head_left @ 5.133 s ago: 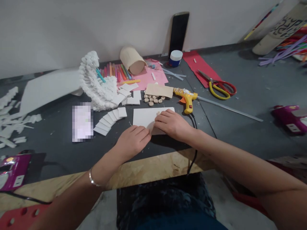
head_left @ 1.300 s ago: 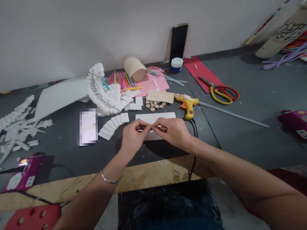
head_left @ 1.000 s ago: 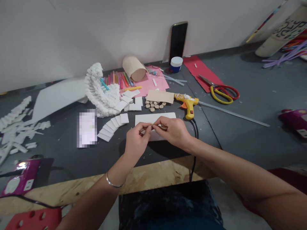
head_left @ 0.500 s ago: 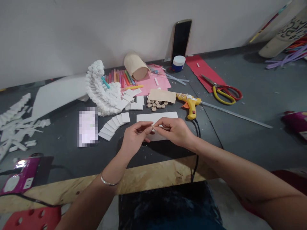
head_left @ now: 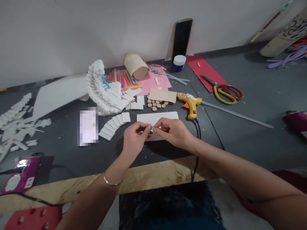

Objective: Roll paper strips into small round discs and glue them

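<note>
My left hand (head_left: pixel 133 139) and my right hand (head_left: pixel 173 131) meet fingertip to fingertip just above a white foam sheet (head_left: pixel 157 117) on the dark floor mat. Both are pinched on something tiny between them; it is too small to name. A fan of small white foam squares (head_left: pixel 112 125) lies left of my left hand. Several small round wooden discs (head_left: pixel 156 104) sit beyond the sheet, next to a tan card (head_left: pixel 162 95). A yellow glue gun (head_left: pixel 190 103) lies right of the sheet, its black cord running down past my right wrist.
A white foam feathered piece (head_left: pixel 100 88) stands at the back left, with coloured sticks (head_left: pixel 120 77), a cardboard tube (head_left: pixel 135 65) and pink paper behind. A phone (head_left: pixel 181 36) leans on the wall by a small jar (head_left: pixel 179 62). Scissors (head_left: pixel 224 89) lie on red paper. Foam scraps (head_left: pixel 16 124) lie left.
Five seconds ago both hands pressed flat on the white sheet; they have since lifted and pinch something together. Over the last second they barely moved.
</note>
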`<state>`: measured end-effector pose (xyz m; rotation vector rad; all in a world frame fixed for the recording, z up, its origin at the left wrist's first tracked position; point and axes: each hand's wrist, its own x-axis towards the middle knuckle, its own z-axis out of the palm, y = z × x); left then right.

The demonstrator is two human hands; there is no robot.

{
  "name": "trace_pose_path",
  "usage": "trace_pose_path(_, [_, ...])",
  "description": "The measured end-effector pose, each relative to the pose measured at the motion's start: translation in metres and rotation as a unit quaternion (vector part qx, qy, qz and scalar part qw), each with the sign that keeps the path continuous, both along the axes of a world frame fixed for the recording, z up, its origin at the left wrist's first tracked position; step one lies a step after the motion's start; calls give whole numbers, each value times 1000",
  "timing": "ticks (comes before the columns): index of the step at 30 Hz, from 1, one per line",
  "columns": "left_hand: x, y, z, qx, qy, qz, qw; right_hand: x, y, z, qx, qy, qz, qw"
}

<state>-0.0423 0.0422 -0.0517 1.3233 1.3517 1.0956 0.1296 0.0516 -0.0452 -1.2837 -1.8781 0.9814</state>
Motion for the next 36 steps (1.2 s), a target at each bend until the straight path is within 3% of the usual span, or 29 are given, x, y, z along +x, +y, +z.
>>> trace_pose_path(6, [1, -2, -3, 92, 148, -1, 985, -3, 0, -5, -6, -1, -17, 1000])
trace_pose_path(10, [1, -4, -5, 126, 176, -28, 976, -3, 1, -6, -17, -8, -28, 999])
trace_pose_path(16, [-2, -6, -6, 114, 127, -63, 983, -2, 1, -4, -16, -9, -41, 999])
trace_pose_path(25, [-5, 2, 3, -60, -44, -57, 996, 4, 3, -4, 40, -41, 12, 998])
trace_pose_path(36, [0, -3, -2, -35, -49, -20, 998, 2, 2, -5, 5, 32, -12, 999])
